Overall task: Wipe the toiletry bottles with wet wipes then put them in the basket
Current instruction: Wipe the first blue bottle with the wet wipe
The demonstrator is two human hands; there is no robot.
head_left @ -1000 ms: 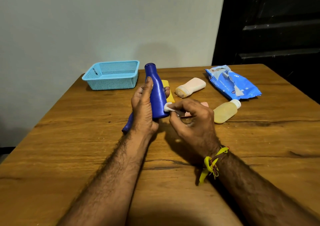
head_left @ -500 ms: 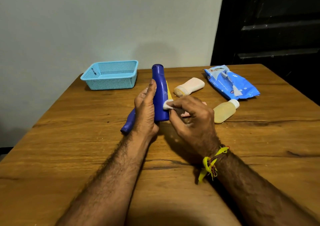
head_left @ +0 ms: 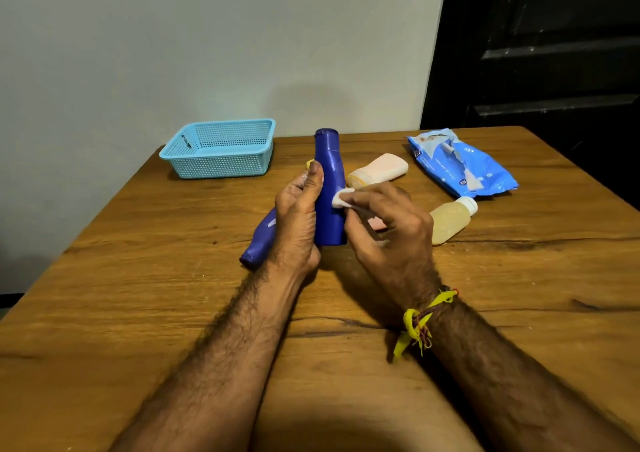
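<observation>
Head view: a tall, glossy dark-blue plastic bottle held upright above the wooden counter. Left hand grips its body; right hand fingers pinch a white wet wipe against it. A second blue bottle lies behind; a light-blue mesh basket stands far left.

Left hand hides yellow item (mostly).

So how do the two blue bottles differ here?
The held blue bottle stands upright in the left hand; the other blue bottle lies on the table. The held one is being wiped by the right hand with a wipe; the lying one is untouched, partly hidden. Both share colour and shape.
</observation>
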